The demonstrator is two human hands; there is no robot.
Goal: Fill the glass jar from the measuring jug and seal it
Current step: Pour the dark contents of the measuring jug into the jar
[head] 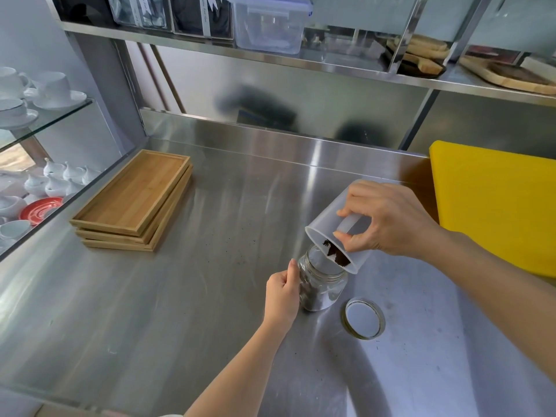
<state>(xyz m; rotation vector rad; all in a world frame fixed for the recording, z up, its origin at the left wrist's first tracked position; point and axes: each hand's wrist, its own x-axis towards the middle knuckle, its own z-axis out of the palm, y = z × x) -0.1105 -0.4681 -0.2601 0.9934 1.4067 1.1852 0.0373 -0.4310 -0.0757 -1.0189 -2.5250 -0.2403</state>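
While pouring: right hand [388, 219] clamped on handle of measuring jug [332, 224], thumb and fingers pinching it, jug tipped steeply, lip right over mouth of glass jar [323, 285]. Dark grounds [336, 254] sliding along lower wall of jug toward jar. Left hand [282, 291] wrapped round jar's left side, steadying it upright on steel counter [180, 311]. Jar partly filled, dark layer at bottom. Lid [363, 317] lying flat on counter just right of jar, not touching.

Handling, as judgement:
- Jug: translucent plastic, likely light, slightly flexible; handle grip fine, wall squeeze would distort lip.
- Jar: rigid, smooth, breakable, probably slick; best held at body below threaded neck, as now. Keep off rim so lid seats.
- Grounds: loose, dry, clingy; may need tap on jug to clear. A few specks scattered on counter.
- Lid: thin, flat, hard to lift from steel; pick by edge.

Sealing not yet done.
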